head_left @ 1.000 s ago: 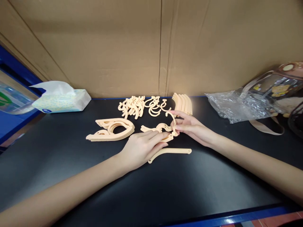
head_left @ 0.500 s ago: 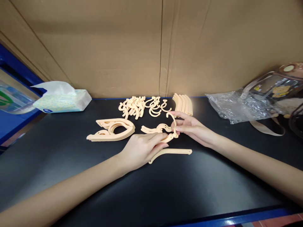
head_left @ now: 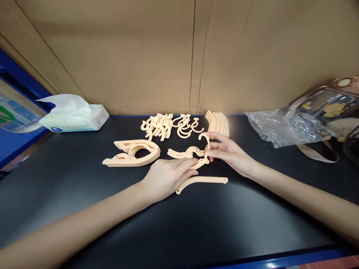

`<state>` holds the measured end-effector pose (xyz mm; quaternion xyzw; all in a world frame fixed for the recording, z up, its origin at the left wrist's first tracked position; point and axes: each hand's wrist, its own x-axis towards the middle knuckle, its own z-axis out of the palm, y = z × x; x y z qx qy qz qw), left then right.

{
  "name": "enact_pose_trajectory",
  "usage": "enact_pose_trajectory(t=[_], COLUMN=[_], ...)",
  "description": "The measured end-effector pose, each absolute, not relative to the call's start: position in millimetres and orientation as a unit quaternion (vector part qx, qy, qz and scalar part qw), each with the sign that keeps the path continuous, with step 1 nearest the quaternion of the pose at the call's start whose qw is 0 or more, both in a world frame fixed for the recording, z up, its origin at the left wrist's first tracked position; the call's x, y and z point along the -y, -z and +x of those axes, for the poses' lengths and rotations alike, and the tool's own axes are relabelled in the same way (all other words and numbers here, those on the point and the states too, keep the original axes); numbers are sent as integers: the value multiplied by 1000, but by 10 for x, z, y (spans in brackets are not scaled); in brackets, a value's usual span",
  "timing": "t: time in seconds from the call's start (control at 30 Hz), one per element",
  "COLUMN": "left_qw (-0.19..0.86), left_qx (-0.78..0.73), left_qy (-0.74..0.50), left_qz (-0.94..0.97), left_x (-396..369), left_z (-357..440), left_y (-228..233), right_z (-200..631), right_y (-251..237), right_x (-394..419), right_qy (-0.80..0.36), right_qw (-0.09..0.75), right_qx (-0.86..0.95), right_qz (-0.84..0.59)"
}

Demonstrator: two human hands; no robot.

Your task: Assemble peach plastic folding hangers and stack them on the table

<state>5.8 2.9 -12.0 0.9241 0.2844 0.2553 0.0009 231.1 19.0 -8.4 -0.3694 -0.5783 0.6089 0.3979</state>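
Note:
Between finger and thumb, my right hand [head_left: 226, 151] is closed on a cream plastic hanger hook [head_left: 208, 144], curved end up. The hook's lower end meets the end of a cream hanger arm [head_left: 199, 163], which my left hand [head_left: 169, 175] grips; most of that arm is hidden under the fingers. Whether the two pieces are locked together I cannot tell. Just behind the fingers lie other curved hanger pieces [head_left: 193, 150]. One loose hanger arm [head_left: 202, 180] rests on the black table in front of my left hand.
Folded hangers [head_left: 134, 161] are stacked at left. Farther back are a pile of curved pieces [head_left: 158, 126], several loose hooks [head_left: 183, 127] and a row of hanger arms [head_left: 217, 123]. A tissue box [head_left: 75, 118] stands far left; a clear plastic bag [head_left: 280, 125] lies right, beside a transparent bag [head_left: 331, 104].
In my right hand the hook has turned slightly, so its curve now shows wider. My left hand has stayed almost still on the hanger arm.

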Motion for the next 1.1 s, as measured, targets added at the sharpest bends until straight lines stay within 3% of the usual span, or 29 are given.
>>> enact_pose_trajectory(t=[1.1], left_qw=[-27], left_qx=[-279], left_qy=[-231], left_qz=[932], left_x=[-23], left_z=[80], left_y=[125], right_z=[2281], right_y=[52], right_x=[-176], right_qy=[-577], right_qw=[390], right_qx=[604], right_qz=[-389])
